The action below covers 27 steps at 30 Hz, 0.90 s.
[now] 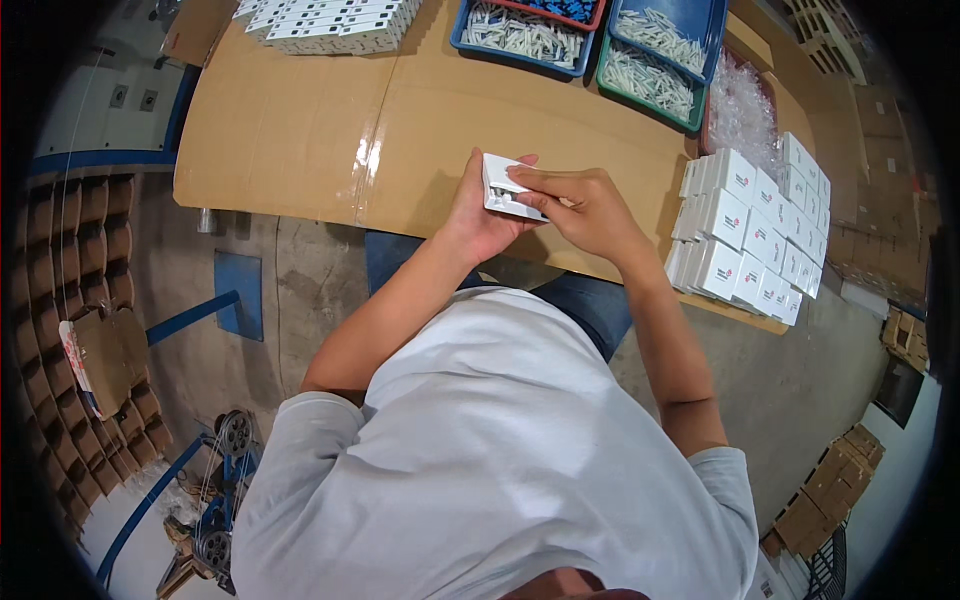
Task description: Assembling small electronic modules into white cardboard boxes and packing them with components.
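Observation:
A small white box [500, 172] is held over the near edge of the cardboard-topped table. My left hand [473, 213] grips it from the left and below. On its right side, the fingers and thumb of my right hand [580, 203] are closed around the box's edge and top. A gap in the side toward me shows small pale pieces inside, too small to make out. Stacks of similar white boxes [745, 225] stand to the right of my right hand.
Flat white cartons [335, 25] are stacked at the far left of the table [280, 120]. Blue [575, 68] and green [690, 124] trays at the back hold many small white pieces. A reddish bin holds clear plastic wrappings [740, 105]. A blue metal post [195, 315] stands at the left.

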### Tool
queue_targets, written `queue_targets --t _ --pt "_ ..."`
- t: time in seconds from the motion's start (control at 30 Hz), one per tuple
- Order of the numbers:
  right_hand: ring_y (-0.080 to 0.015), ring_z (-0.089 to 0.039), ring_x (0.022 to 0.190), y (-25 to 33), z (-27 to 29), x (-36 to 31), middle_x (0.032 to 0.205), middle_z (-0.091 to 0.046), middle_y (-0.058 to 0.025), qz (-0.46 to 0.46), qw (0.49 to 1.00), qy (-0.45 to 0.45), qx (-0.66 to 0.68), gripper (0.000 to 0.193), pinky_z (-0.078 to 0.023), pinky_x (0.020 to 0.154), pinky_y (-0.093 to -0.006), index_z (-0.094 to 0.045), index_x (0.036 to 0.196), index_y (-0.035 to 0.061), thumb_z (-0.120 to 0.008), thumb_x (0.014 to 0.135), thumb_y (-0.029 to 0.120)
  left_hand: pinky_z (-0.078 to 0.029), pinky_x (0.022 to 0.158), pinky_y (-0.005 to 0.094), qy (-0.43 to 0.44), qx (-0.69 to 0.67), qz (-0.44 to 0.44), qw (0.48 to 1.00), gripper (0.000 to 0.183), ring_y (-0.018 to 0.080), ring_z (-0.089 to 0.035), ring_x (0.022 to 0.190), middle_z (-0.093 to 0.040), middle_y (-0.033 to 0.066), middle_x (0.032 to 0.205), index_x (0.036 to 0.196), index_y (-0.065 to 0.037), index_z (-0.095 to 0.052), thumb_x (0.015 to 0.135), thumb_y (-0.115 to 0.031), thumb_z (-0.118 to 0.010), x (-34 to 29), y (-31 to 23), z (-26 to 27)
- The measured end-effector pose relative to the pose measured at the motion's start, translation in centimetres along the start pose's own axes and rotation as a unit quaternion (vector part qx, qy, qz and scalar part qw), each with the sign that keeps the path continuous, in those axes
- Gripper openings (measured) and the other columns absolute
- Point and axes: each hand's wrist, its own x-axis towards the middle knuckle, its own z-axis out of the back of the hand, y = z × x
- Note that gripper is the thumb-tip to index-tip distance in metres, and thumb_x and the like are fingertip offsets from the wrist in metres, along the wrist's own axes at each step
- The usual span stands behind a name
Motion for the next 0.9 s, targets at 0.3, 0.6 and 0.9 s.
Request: queue_targets --t 0.3,0.6,0.9 --pt "-0.0276 -0.075 0.088 -0.7 -0.6 -0.5 0.111 -0.074 -0.0155 0.062 0.991 -0.117 0.018 0.028 -0.057 0.077 -0.0321 -0.074 0.118 0.0045 -0.069 0.09 0.004 -0.047 0.103 0.0494 0.018 0.051 -0.037 0.998 0.081 0.0246 -0.059 0.119 -0.06 0.0075 0.13 0.145 -0.013 -0.048 0.1 -0.075 -0.021 0.2 -0.1 -1.0" --pt "-0.0171 -0.072 0.076 -1.2 -0.1 -0.6 0.106 -0.076 -0.015 -0.004 0.995 -0.085 0.053 0.027 -0.054 0.069 -0.0283 -0.074 0.12 0.0063 -0.068 0.093 0.006 -0.051 0.101 0.0502 -0.023 0.036 -0.031 0.999 0.079 0.0276 -0.061 0.119 -0.058 0.01 0.134 0.147 -0.012 -0.046 0.1 -0.073 -0.028 -0.2 0.4 -1.6" --pt "-0.0111 -0.07 0.079 -2.5 -0.1 -0.6 0.096 -0.078 -0.0132 -0.089 0.979 -0.102 0.155 0.025 -0.055 0.071 -0.0274 -0.075 0.119 0.0074 -0.067 0.096 0.009 -0.053 0.097 0.0586 -0.036 0.008 -0.011 0.999 0.077 0.032 -0.06 0.119 -0.059 0.0138 0.13 0.139 -0.012 -0.052 0.102 -0.072 -0.021 -0.4 0.0 -2.1"
